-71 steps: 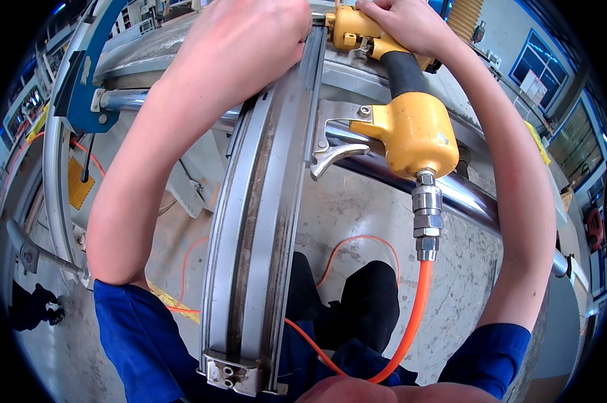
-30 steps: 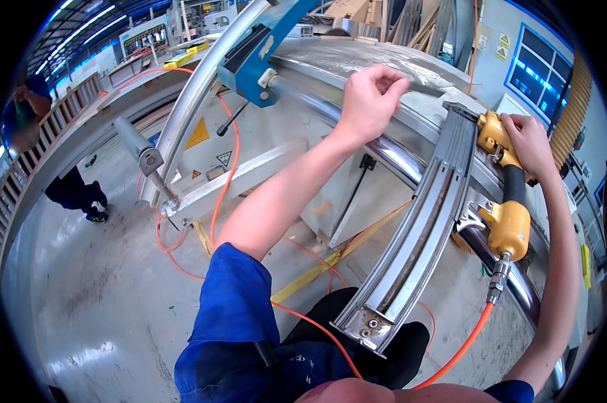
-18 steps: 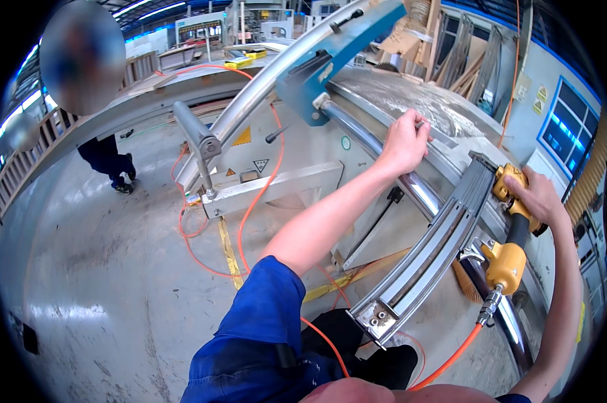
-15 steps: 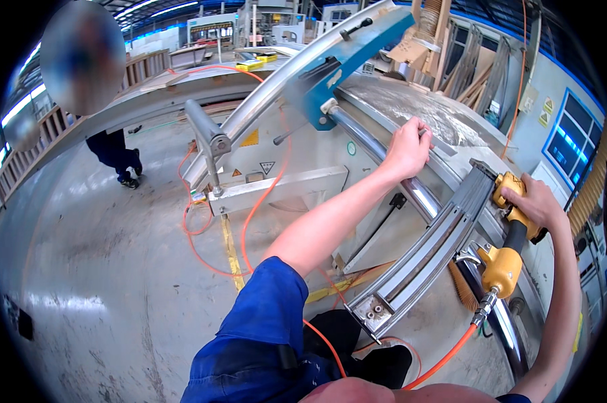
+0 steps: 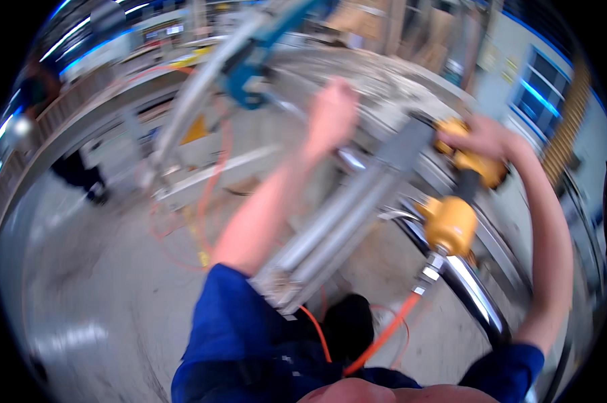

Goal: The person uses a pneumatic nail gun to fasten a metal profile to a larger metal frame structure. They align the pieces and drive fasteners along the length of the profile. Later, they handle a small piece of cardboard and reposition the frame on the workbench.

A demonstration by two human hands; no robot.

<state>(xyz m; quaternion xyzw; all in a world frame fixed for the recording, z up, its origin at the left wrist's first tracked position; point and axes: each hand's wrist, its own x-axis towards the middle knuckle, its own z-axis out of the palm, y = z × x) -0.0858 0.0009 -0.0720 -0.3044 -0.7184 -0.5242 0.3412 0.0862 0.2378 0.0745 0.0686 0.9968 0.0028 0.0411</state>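
One nailer (image 5: 451, 225) nearer one left sleeve (image 5: 226, 322), in one right hand (image 5: 486, 137)

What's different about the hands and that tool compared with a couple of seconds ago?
The left hand has left the silver magazine's far end and moved left of it; blur hides whether it holds anything. The yellow pneumatic nailer now sits more slantwise, its magazine's near end swung left. The right hand stays on the nailer's head, and the orange air hose stays connected.
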